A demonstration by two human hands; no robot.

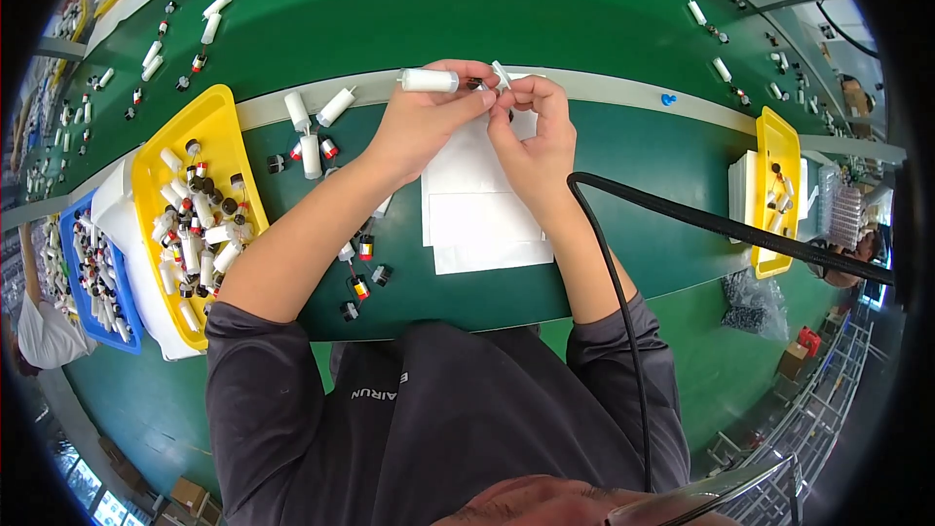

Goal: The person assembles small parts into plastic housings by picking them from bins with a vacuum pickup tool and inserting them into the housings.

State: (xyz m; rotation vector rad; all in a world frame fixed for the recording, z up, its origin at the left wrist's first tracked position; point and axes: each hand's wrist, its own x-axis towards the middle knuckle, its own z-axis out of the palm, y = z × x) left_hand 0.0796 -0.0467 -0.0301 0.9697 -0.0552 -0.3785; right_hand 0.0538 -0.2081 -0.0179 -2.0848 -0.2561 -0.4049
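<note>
Both hands meet above the table, just in front of its pale far edge strip. My left hand (414, 131) is closed, with a white plastic cylinder (429, 81) lying across its fingers and a small dark part at the fingertips. Close against it, my right hand (541, 131) pinches a thin white plastic piece (502, 75). Fingers hide how the two parts touch. Beneath them lie sheets of white paper (487, 224). Near my left forearm are loose white cylinders (310, 156) and small black, red and yellow parts (360, 285).
A yellow bin (235, 136) full of mixed parts stands left, with a blue bin (134, 336) beyond it. Another yellow bin (763, 195) is at right. A black cable (730, 227) crosses by my right arm. Parts dot the green belt (390, 15); a blue piece (668, 99) lies on the strip.
</note>
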